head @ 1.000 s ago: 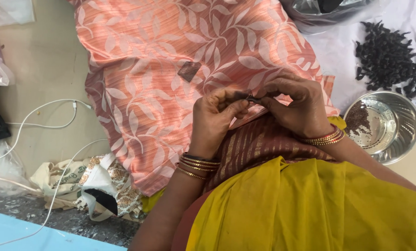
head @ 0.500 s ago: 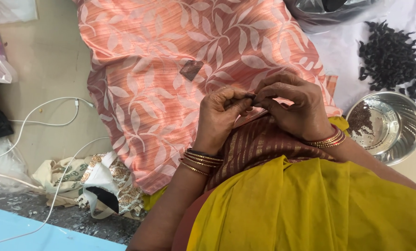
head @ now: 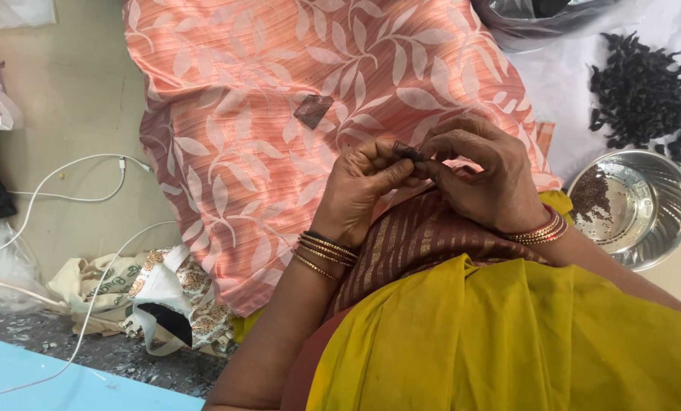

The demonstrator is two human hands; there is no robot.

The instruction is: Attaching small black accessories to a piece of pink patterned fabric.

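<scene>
Where peach leaf-print cloth (head: 279, 114) spreads: beige floor (head: 74, 99), white cable (head: 66, 183).

I take the cloth (head: 279, 137) spread over the lap as my landmark. On it, near its middle, lies a small flat piece (head: 313, 110). Just before its near edge both hands meet, the left hand (head: 363, 190) beside the right hand (head: 481, 183), pinching a small pod (head: 407, 151) between their fingers (head: 424, 164). Right of the cloth sits a bowl (head: 660, 205) with bits in it; behind the bowl lies a heap of pods (head: 641, 95). Behind the cloth's far right corner rests a bag (head: 538, 23). Left of the cloth a cable (head: 74, 171) runs across the floor, and at its near left corner lies a pouch (head: 165, 304).
</scene>
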